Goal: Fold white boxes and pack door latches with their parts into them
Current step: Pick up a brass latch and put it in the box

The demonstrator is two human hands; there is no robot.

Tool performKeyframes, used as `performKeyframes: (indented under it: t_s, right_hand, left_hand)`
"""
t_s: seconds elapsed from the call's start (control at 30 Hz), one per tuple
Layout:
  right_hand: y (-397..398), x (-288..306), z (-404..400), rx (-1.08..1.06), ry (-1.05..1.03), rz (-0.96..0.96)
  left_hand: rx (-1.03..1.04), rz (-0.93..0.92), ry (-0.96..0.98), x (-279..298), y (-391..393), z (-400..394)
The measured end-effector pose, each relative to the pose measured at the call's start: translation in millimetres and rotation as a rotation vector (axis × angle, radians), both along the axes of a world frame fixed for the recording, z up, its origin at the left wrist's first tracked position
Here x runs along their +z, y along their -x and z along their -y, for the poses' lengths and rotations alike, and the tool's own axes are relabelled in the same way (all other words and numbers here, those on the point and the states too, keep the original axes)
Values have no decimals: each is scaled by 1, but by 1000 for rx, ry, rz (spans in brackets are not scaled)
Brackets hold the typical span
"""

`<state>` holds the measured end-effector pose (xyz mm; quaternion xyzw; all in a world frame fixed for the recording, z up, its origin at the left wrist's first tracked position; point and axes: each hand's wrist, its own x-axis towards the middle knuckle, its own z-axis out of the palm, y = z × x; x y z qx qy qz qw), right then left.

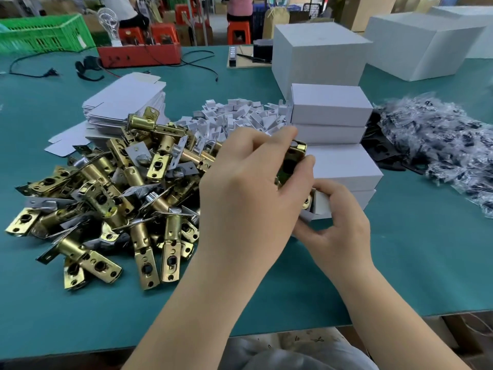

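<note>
Near the middle of the teal tabletop (400, 249), the left hand (250, 198) holds a brass door latch (292, 164), its grip pinched around the latch's flat end with forefinger above and thumb at the side. The latch points down into the open end of a small white box (318, 208), which the right hand (338, 225) steadies; that grip is curled on the box's near end, thumb and fingers pinching its flaps. How far the latch sits inside the box cannot be told, since the hands cover it.

Just behind the hands stand stacked closed white boxes (330, 108), two piles touching one another. Toward the left edge lies a heap of brass latches (112, 198) with silver faceplates, tumbled across each other. Behind the heap rests a stack of flat unfolded box blanks (125, 102), and beside it, toward the middle, a scatter of small white folded card pieces (234, 113). Toward the right edge spreads a pile of clear plastic bags with dark parts (448, 153), with black flat plates (384, 150) lying between the bags and the stacked boxes. Two large white cartons (317, 52) stand near the far edge, along with a red tray (138, 54) and loose black cables (32, 68).
</note>
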<state>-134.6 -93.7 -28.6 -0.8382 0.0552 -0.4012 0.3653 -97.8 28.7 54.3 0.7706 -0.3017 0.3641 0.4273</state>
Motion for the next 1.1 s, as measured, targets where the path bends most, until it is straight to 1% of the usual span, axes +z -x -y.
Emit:
performKeyframes:
  t_s: [0.13, 0.23, 0.27, 0.3, 0.37, 0.4, 0.47, 0.53, 0.63, 0.67, 0.73, 0.77, 0.87, 1.0, 1.07, 1.1]
  right_hand:
    - [-2, 1, -1, 40, -21, 22]
    - [-1, 2, 3, 46, -108, -7]
    - [-1, 2, 4, 46, -147, -26]
    - [-1, 2, 5, 46, -183, -45]
    - [-1, 1, 6, 53, -214, -73]
    - [-1, 1, 6, 60, -213, -80]
    - [-1, 1, 7, 72, -207, -84]
    - [-1, 1, 7, 82, -214, -84]
    - [0, -1, 5, 94, -270, -65]
    - [0, -1, 6, 101, -282, -39]
    - [1, -1, 7, 106, -275, 21]
    - [1, -1, 8, 99, -257, 46]
    - [1, -1, 10, 62, -301, 71]
    - [2, 2, 11, 27, -314, 98]
    - [4, 4, 12, 81, -386, 76]
    - [5, 5, 13, 129, -470, 62]
  left_hand:
    - [19, -9, -102, -11, -4, 10]
    - [64, -17, -220, -21, -8, 11]
    - [49, -59, -270, -22, -10, 10]
    - [-5, -158, -318, -23, -13, 8]
    - [-201, -411, -360, -25, -22, -1]
    - [-295, -474, -361, -27, -28, -6]
    - [-384, -465, -372, -31, -39, -14]
    - [-392, -432, -300, -37, -45, -17]
    - [-382, -471, -51, -45, -42, -16]
    - [-376, -464, 1, -48, -40, -14]
    - [-402, -479, 75, -52, -37, -11]
    - [-431, -529, 94, -53, -35, -9]
    - [-493, -643, 6, -55, -37, -10]
    - [-571, -697, -32, -55, -41, -15]
    - [-583, -712, -32, -54, -41, -15]
    - [-590, -725, -33, -55, -40, -15]
